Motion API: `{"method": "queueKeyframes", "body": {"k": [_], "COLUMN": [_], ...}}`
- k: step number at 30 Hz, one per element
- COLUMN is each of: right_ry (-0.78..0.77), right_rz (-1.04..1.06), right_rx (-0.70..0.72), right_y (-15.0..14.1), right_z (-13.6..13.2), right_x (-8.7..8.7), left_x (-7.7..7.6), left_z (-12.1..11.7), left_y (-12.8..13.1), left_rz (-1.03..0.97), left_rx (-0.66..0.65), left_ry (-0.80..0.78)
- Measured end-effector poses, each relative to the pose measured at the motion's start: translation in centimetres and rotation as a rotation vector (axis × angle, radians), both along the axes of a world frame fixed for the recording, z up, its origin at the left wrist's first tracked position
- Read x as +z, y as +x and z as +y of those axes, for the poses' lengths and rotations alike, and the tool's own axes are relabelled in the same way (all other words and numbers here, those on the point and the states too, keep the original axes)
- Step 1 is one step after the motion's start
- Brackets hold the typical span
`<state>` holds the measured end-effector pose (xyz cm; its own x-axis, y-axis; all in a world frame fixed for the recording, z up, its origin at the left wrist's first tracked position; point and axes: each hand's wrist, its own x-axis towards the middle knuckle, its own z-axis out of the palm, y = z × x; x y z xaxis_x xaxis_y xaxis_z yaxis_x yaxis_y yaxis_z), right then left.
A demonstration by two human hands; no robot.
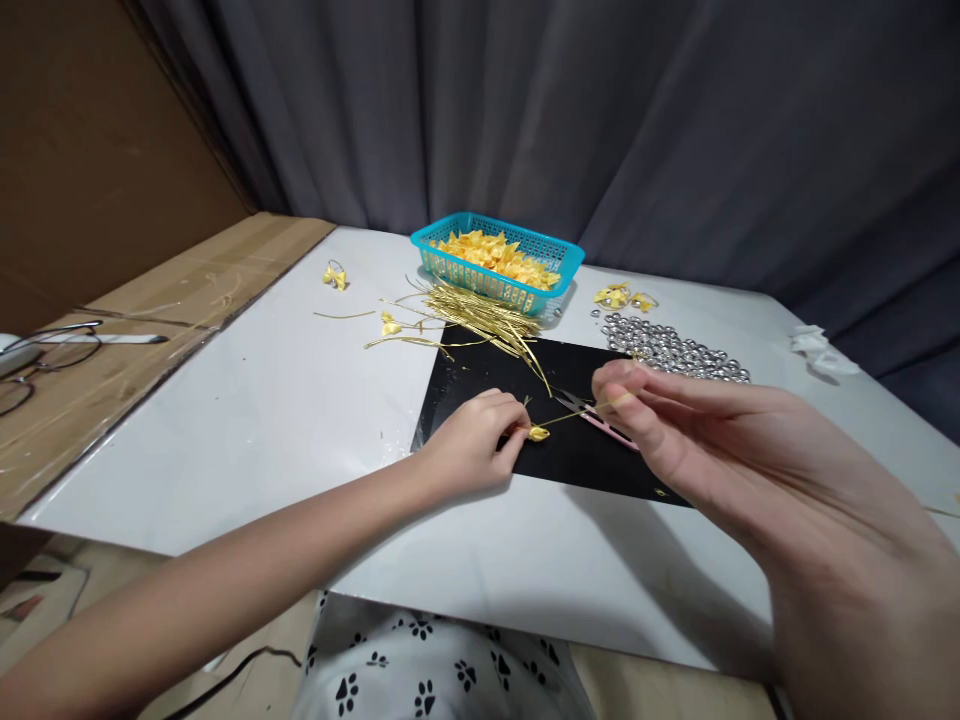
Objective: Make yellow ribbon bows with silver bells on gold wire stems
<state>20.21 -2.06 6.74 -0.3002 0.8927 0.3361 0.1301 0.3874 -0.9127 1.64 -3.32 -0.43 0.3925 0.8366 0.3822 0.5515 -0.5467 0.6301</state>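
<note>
Between the fingertips of my left hand (484,435) a small yellow ribbon bow (538,434) is pinched, partly hidden by the fingers. A thin gold twist tie (562,417) runs from the bow up to my right hand (675,430), whose thumb and forefinger are closed on its other end. Both hands are over a black mat (555,465). Pink-handled scissors (609,428) lie on the mat, their handles partly behind my right hand. A bundle of gold ties (480,315) lies across the mat's far edge.
At the back stands a turquoise basket (570,262) full of yellow bows. Silver beads (675,350) are spread at the right, with finished-looking bows (615,295) behind them. Another bow (335,277) lies at the left. Crumpled white tissue (823,350) and eyeglasses (52,350) are at the sides.
</note>
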Motion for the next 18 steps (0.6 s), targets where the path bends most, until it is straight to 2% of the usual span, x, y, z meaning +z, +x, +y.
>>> {"method": "queueKeyframes", "body": {"k": [2, 3, 4, 5, 7, 9, 10, 14, 18], "right_ry": [-0.204, -0.238, -0.365, -0.466, -0.561, -0.608, -0.595, -0.599, -0.666], "right_rz": [0.045, 0.067, 0.106, 0.142, 0.209, 0.235, 0.244, 0.314, 0.371], "right_rx": [0.109, 0.112, 0.133, 0.116, -0.047, -0.195, -0.217, -0.170, -0.248], "right_y": [0.2, 0.4, 0.8, 1.2, 2.2, 2.9, 3.2, 3.4, 2.9], "right_z": [0.9, 1.5, 2.2, 3.0, 4.5, 5.7, 6.1, 6.7, 6.4], "right_x": [0.4, 0.8, 1.2, 1.6, 2.0, 2.0, 1.8, 0.9, 0.7], "left_x": [-0.1, -0.1, -0.1, -0.1, 0.1, 0.4, 0.5, 0.8, 0.9], "left_z": [0.1, 0.1, 0.2, 0.2, 0.1, -0.1, -0.3, -0.7, -0.8], "left_y": [0.0, 0.0, 0.0, 0.0, 0.0, 0.1, 0.2, 0.5, 0.7], "left_rz": [-0.005, -0.018, -0.042, -0.075, -0.157, -0.225, -0.248, -0.297, -0.351], "left_rx": [0.012, 0.015, 0.013, 0.004, -0.019, -0.032, -0.033, -0.034, 0.003], "left_ry": [-0.026, -0.048, -0.079, -0.116, -0.201, -0.284, -0.323, -0.485, -0.605]}}
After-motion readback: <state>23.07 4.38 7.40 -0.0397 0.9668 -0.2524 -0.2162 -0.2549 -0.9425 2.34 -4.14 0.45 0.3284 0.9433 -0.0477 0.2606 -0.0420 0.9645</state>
